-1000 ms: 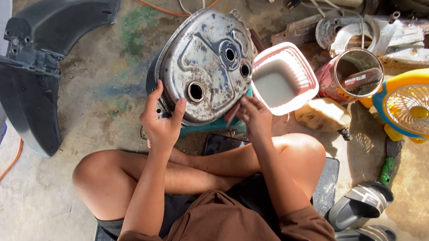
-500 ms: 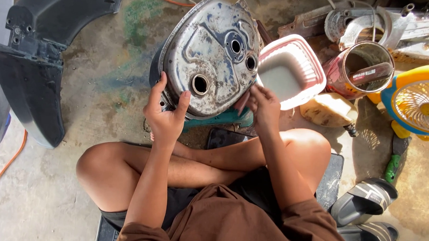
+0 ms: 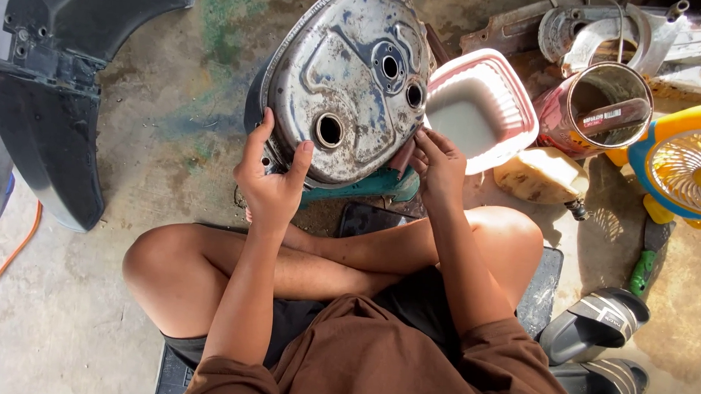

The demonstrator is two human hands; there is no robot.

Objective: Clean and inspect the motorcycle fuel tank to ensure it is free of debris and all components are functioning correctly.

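A worn grey metal tank with three round holes stands tilted on the concrete in front of my crossed legs. My left hand grips its lower left edge, thumb and fingers spread over the rim. At the tank's lower right edge, my right hand pinches the rim with fingers closed; I cannot tell if a small item is between the fingertips. A teal object lies under the tank.
A pink-rimmed white basin sits right of the tank, then a rusty red can, a yellow sponge and a yellow-blue fan. Black plastic body panels lie at left. Sandals rest at right.
The view has shifted slightly. My right hand moved a little up along the tank's right edge; my left hand keeps its grip on the tank.
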